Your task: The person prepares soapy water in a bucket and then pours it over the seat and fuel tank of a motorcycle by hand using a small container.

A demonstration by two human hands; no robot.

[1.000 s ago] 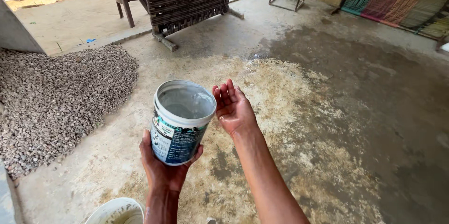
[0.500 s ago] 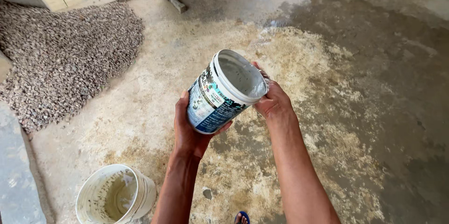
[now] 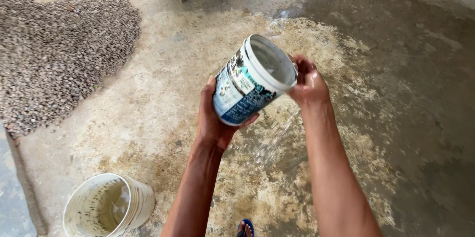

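Tub tipped further over, water now running out past the right hand.

A sandalled toe (image 3: 245, 227) and a white bucket (image 3: 106, 206) show lowest. Above them the left hand (image 3: 213, 118) wraps the base of the printed plastic tub (image 3: 253, 79), which leans more steeply than half a second ago. The right hand (image 3: 308, 82), half-curled and holding nothing, sits at its rim as a stream (image 3: 277, 130) falls onto the wet concrete floor (image 3: 386, 93); the gravel heap (image 3: 54, 54) lies beyond.

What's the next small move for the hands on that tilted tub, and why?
Probably tip the white plastic tub with the blue label a little further. The left hand holds its base, its mouth already leans toward the cupped right hand, and water is streaming from there onto the concrete floor.
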